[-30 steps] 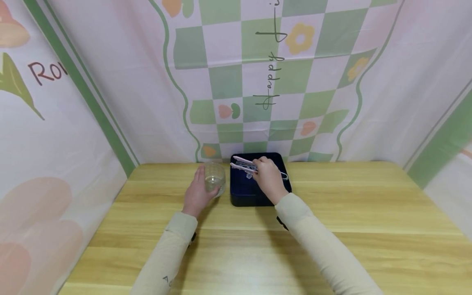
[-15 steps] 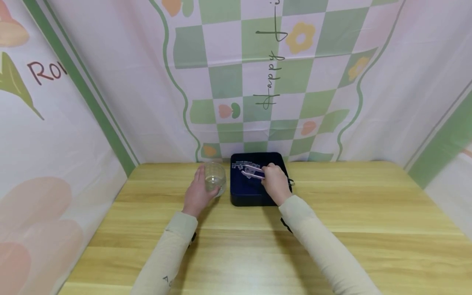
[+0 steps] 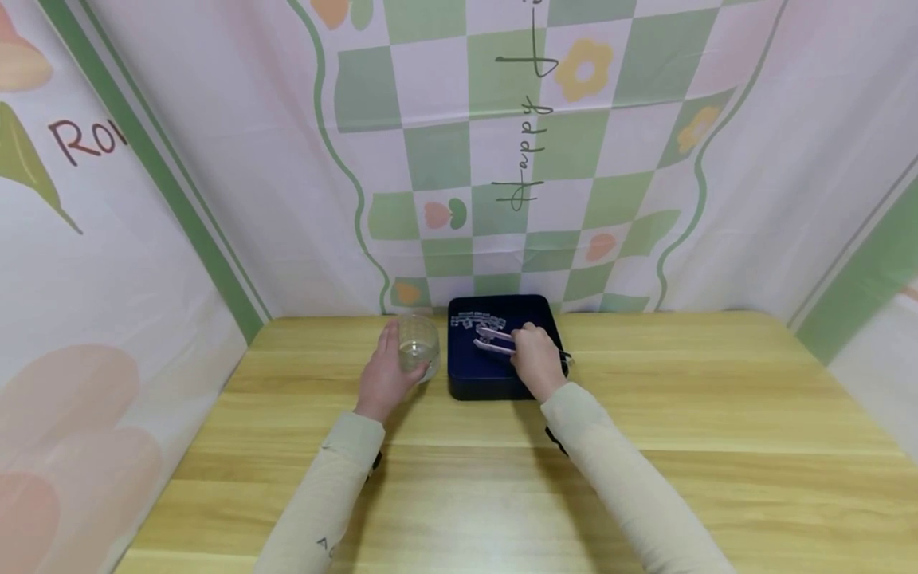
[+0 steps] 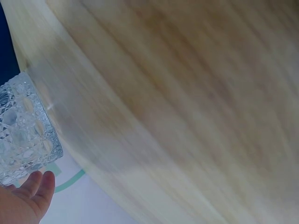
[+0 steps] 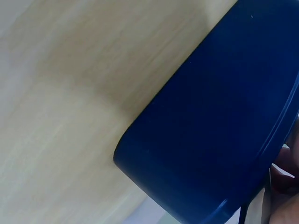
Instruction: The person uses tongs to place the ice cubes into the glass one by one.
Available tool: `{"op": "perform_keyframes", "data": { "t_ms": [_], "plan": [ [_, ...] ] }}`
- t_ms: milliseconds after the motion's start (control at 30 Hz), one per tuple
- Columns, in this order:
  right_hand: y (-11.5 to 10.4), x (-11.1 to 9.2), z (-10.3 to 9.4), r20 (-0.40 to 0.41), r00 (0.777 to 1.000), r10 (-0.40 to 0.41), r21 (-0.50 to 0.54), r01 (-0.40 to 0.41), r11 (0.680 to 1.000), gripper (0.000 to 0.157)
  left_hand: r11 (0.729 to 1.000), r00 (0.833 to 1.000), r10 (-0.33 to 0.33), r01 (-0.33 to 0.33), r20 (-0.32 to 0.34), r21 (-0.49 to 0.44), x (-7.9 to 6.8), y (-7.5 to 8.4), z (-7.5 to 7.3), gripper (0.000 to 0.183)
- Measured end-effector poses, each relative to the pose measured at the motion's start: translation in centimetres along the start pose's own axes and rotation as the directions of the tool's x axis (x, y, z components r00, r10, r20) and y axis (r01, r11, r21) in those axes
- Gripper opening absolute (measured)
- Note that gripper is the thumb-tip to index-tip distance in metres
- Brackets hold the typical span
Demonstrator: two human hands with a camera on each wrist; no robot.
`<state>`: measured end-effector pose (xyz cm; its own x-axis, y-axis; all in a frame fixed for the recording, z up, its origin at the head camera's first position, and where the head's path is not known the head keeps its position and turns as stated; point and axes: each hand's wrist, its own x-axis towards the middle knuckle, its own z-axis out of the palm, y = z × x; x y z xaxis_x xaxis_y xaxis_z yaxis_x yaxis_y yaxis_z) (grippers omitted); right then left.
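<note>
Tongs (image 3: 495,347) pinched, jutting leftward from right hand (image 3: 539,363), over navy tray (image 3: 489,389), glass (image 3: 419,341) gripped in left hand (image 3: 386,375)

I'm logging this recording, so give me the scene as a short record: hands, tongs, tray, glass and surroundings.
left hand: holds the clear patterned glass
right hand: holds pale pink tongs
tongs tips: apart, over the tray
tray: dark blue, rounded corners, beside the glass
tray contents: small pale pieces, too small to identify
glass contents: cannot tell
surface: wood-grain table
behind: green-and-white checked cloth
</note>
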<state>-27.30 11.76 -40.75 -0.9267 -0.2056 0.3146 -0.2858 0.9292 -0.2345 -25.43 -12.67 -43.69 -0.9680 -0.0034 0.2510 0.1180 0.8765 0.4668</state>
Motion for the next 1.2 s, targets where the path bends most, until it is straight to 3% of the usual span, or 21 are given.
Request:
{"op": "perform_keyframes", "data": {
  "t_ms": [267, 767, 1200],
  "plan": [
    [0.09, -0.05, 0.12, 0.048, 0.998, 0.028, 0.008, -0.028, 1.000, 0.013, 1.000, 1.000, -0.001, 0.001, 0.000, 0.000, -0.02, 0.01, -0.03, 0.095],
    [0.67, -0.02, 0.33, 0.022, 1.000, 0.017, -0.015, -0.017, 1.000, 0.007, 1.000, 1.000, -0.011, 0.011, 0.006, -0.001, 0.20, -0.06, 0.22, 0.095],
    [0.84, 0.05, 0.29, 0.020, 1.000, -0.001, -0.020, 0.002, 1.000, 0.011, 1.000, 1.000, 0.003, -0.004, -0.016, -0.024, 0.10, -0.15, 0.20, 0.093]
  ]
}}
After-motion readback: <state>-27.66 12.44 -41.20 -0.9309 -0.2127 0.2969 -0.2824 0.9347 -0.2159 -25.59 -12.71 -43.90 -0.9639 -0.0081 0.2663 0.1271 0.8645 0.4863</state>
